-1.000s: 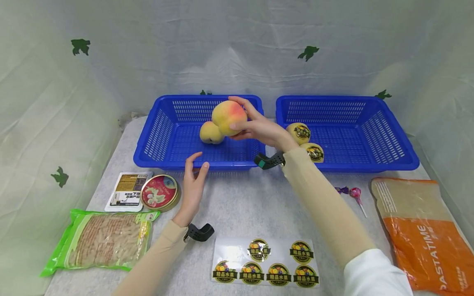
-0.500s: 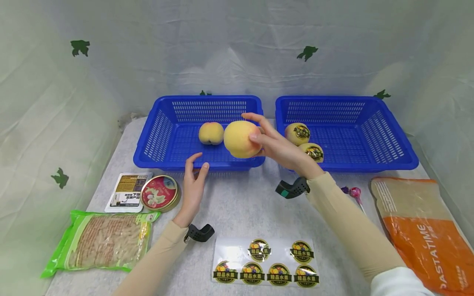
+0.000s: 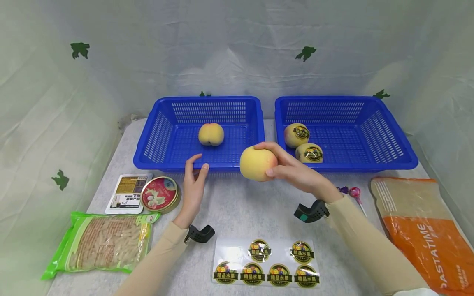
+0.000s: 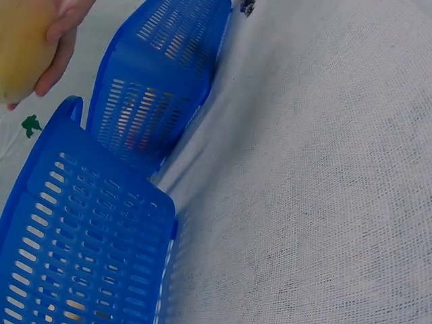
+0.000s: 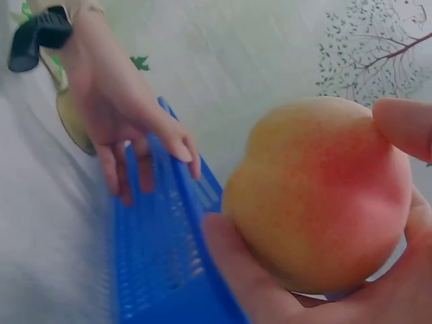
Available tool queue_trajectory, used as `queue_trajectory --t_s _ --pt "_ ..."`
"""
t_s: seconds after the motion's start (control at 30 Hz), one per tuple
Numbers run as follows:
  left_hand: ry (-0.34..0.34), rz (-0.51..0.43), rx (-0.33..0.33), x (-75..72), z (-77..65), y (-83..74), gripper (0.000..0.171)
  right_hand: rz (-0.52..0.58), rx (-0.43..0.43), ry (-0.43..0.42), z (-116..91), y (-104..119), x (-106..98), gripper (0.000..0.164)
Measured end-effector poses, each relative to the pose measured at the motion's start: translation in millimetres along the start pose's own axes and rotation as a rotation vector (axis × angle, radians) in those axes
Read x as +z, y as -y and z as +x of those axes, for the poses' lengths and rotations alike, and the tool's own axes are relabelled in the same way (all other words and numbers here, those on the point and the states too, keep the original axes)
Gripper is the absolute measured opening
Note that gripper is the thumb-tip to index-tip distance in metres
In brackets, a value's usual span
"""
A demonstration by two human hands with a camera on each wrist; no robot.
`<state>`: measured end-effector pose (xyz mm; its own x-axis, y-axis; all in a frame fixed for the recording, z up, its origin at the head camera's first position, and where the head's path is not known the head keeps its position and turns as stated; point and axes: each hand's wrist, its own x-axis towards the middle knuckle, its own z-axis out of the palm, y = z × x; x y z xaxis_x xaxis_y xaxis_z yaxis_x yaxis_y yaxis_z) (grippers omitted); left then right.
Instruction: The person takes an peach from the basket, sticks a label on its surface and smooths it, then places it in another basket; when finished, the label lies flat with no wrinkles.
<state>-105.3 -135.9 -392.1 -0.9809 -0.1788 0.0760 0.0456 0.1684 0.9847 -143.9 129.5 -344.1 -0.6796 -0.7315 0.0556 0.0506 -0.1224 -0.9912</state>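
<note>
A yellow peach [image 3: 255, 163] with a red blush is gripped by my right hand [image 3: 296, 172], thumb and fingers around it. It hangs just over the front rim of the left blue basket [image 3: 163, 162]. At that rim my left hand [image 3: 193, 191] stays with its fingers loosely bent, and I see nothing held in it. In the right wrist view, the left hand [image 5: 128, 115] is beside the basket wall. Another peach [image 3: 211, 134] lies inside the left basket. Two peaches with round labels, one behind [image 3: 297, 135] and one in front [image 3: 310, 153], sit in the right basket [image 3: 355, 166].
A sheet [image 3: 231, 248] of round stickers lies at the front. To the left are a red round tin [image 3: 159, 194], a white packet [image 3: 127, 193] and a green-edged bag [image 3: 107, 242]. Lollipops [image 3: 355, 192] and an orange pasta bag [image 3: 426, 234] lie on the right.
My right hand has brought the peach out from above the left basket, toward me and to the right. The peach has turned in view. My left hand has kept its place.
</note>
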Motion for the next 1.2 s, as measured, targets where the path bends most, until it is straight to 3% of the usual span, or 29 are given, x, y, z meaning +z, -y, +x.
queue_trajectory --t_s 0.2,0.37,0.5,0.63,0.8,0.97,1.2 --pt "0.01 0.0 0.015 -0.7 0.6 1.3 0.042 -0.069 0.005 -0.059 -19.4 -15.5 1.5 0.049" --pt "0.014 0.003 0.012 -0.8 1.3 3.5 0.042 -0.06 0.019 -0.02 -28.7 -31.1 2.2 0.068" --pt "0.011 -0.008 0.018 -1.5 5.1 15.5 0.041 -0.063 0.048 0.013 -31.9 -46.5 0.5 0.068" --pt "-0.002 -0.007 0.031 -1.8 9.1 28.2 0.043 -0.214 0.084 0.019 -33.8 -56.4 3.4 0.066" --pt "-0.02 0.009 0.059 -0.7 10.5 32.9 0.046 -0.429 0.021 0.046 -32.3 -57.3 12.1 0.061" --pt "-0.029 0.02 0.055 -0.1 10.6 32.7 0.045 -0.476 -0.055 0.088 -27.2 -69.2 10.8 0.059" --pt "-0.032 0.013 0.043 1.7 9.5 29.7 0.046 -0.55 -0.005 0.167 -26.0 -90.2 -0.8 0.061"
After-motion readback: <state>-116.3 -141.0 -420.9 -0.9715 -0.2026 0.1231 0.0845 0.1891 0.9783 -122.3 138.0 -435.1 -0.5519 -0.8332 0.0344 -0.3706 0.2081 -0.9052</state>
